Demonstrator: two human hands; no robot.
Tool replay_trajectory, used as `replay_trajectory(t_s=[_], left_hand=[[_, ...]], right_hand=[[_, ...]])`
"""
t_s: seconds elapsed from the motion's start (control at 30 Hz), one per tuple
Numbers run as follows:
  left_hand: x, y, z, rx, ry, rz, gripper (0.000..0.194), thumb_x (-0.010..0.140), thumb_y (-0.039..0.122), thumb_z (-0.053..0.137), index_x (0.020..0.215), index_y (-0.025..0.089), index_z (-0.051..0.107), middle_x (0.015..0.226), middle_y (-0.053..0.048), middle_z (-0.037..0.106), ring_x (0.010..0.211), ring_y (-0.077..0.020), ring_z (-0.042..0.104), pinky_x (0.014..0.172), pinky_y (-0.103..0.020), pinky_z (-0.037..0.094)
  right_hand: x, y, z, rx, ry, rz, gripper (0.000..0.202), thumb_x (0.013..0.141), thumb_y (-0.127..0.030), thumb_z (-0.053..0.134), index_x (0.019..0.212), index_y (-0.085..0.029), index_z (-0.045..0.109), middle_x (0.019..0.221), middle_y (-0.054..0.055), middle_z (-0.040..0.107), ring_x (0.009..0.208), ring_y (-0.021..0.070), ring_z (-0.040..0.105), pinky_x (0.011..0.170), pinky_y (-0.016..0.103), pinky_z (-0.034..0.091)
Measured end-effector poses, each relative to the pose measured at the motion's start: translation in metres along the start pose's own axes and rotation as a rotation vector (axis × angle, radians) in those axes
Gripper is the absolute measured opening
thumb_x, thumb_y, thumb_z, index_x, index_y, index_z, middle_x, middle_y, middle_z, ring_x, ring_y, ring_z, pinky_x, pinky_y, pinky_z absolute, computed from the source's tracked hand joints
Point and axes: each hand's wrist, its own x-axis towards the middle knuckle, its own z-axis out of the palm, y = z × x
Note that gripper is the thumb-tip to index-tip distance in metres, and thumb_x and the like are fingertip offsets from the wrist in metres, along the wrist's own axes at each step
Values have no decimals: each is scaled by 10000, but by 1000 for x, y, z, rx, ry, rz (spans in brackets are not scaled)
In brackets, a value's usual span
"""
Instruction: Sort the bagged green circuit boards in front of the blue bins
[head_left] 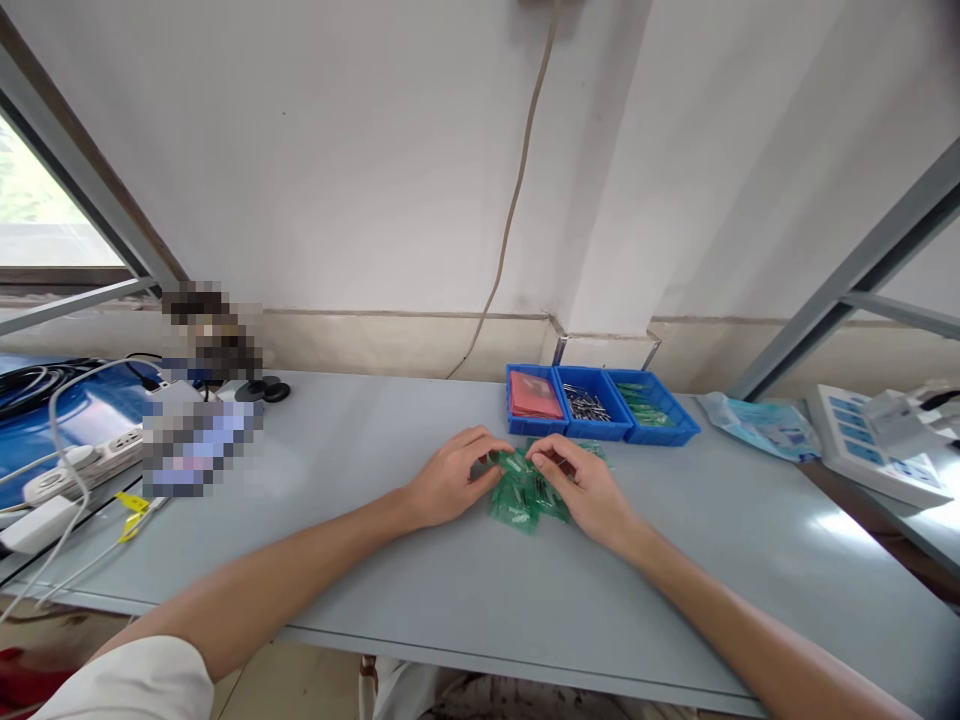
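Note:
Several small green clear bags (514, 505) lie in a loose pile on the grey table (420, 610), with small dark and metallic pieces showing in some. My left hand (457, 475) pinches the upper left edge of a green bag between thumb and fingers. From the right, my right hand (581, 485) pinches the green plastic close to the left fingertips. Just behind the hands stand three joined blue bins: one with red bags (534, 394), a middle one with metal screws (586, 403), and a right one with green bags (643, 406).
A blue and white packet (763, 425) and a white device with blue keys (870, 445) are on the right. Power strips (82, 465), cables and black round pieces (268, 389) sit at the left. The wall rises behind the table.

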Motion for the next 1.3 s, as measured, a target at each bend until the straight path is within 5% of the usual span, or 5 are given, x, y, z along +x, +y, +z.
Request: replay_trajectory(t_s=[0.47,0.63,0.83,1.3], left_hand=[[0,-1,-1,-7,1,-17,246,1052,316,564,1245,238,694,1078,-69,679,964,-205,612,813,-314,518],[3,0,-2,-38,23,-97,258,1078,379,527,1066,209,720,915,-40,669,862,-186,581,751,-297,468],[5,3,-3,-47,41,-170,412,1070,456,506,763,187,558,751,7,526,709,-150,457,665,-275,395],[4,-1,1,-248,-12,-268,465,1052,529,512,763,170,572,736,14,580,677,-133,475,625,-251,363]], right_hand=[[0,1,0,-17,15,16,314,1073,-491,476,1000,-261,676,861,-1,663,737,180,558,648,294,431],[-1,0,0,4,5,28,367,1075,-543,456,1011,-251,669,872,11,658,732,179,547,642,300,439],[-1,4,1,19,19,15,335,1054,-553,499,1079,-255,650,883,22,659,770,199,583,662,316,477],[0,10,2,-35,32,-23,255,1061,-470,503,1102,-262,645,1004,41,673,881,216,627,709,325,490]])
